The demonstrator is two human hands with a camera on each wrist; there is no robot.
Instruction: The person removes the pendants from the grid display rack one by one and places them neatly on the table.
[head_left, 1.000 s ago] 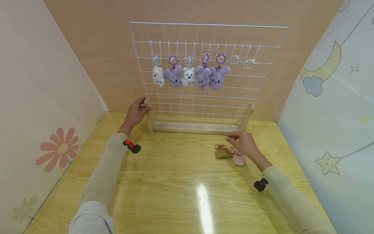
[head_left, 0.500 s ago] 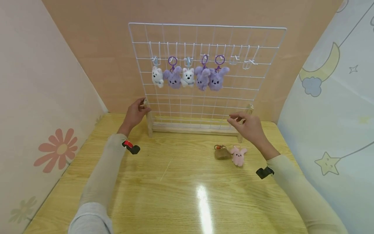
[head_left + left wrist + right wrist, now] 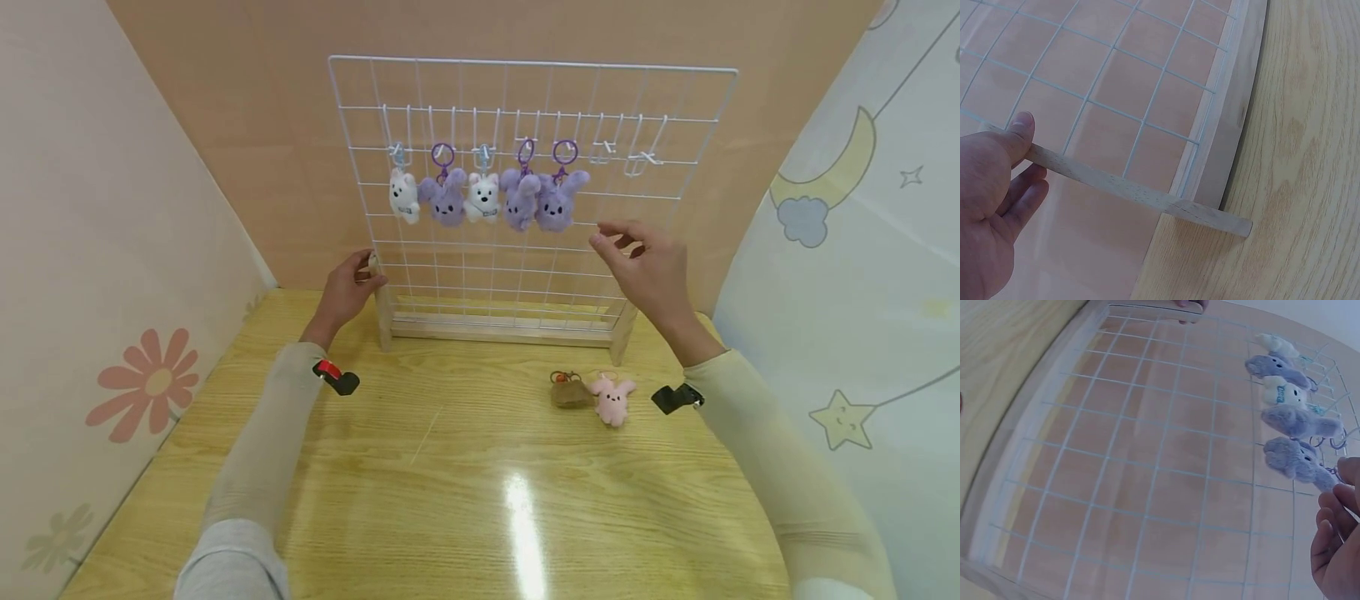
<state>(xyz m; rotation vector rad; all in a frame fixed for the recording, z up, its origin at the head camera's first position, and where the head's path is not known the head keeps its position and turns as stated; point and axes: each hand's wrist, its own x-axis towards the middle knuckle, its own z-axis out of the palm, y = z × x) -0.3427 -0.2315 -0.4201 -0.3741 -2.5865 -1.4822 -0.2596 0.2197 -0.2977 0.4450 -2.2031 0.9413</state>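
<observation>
We see two long beige sleeves, a pale grey outer sleeve at near left, and black wrist cameras, the left one with a red patch. A whitish edge at near right, perhaps another sleeve, is cropped.

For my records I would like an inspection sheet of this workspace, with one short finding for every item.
Surface: wooden table, with one bright glare streak.
Job's things: white wire grid on a wooden stand; two white charms and three purple charms hang from its hooks, the two rightmost hooks bare; pink charm and brown charm lie on the table.
Clutter: nothing seen.
Hands: left hand grips the stand's left post; right hand hovers by the grid, fingers bent, nothing visibly held.
Cables: nothing seen.
Surroundings: brown backdrop behind; patterned walls on both sides.
</observation>
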